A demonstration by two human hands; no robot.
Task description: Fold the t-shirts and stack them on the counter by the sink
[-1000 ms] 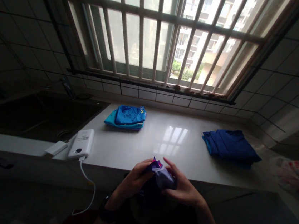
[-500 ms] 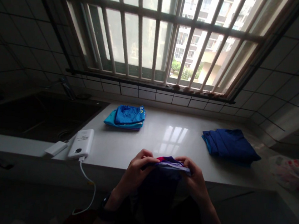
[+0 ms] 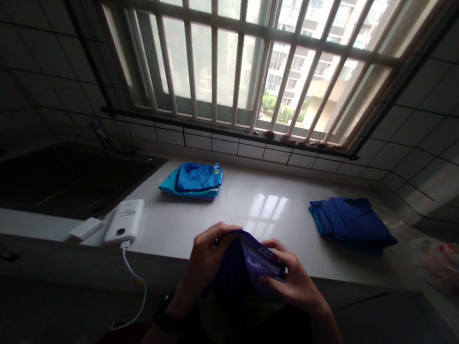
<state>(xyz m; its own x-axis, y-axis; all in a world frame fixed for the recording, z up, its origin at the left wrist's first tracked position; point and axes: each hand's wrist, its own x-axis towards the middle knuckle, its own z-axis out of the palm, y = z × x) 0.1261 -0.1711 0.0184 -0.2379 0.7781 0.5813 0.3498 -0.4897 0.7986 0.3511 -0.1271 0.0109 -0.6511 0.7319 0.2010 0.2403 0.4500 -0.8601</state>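
Between my hands, at the near edge of the counter, is a purple bag-like piece [image 3: 258, 263] of thin, glossy material. It has a pale lilac face and a small light rectangle near its upper edge. My left hand [image 3: 208, 252] grips its left side, fingers over the top edge. On the right side, my right hand [image 3: 292, 276] pinches it between thumb and fingers. The lower part hangs into shadow below the counter edge. A stack of folded blue pieces [image 3: 199, 178] with yellow lettering lies beyond, to the left. A dark blue folded pile [image 3: 354, 222] lies to the right.
A white power bank [image 3: 125, 221] with a cable [image 3: 145, 289] hanging over the edge lies at left, beside a small white box [image 3: 86, 228]. Further left is the dark sink [image 3: 63, 175] with a faucet [image 3: 103, 136]. A clear plastic bag [image 3: 434, 267] lies far right. A barred window stands behind.
The purple piece, earlier bunched with a pink-red spot showing, is now spread wider and tilted, showing its lilac face. My left hand has turned and risen slightly; my right fingers have shifted along its edge.
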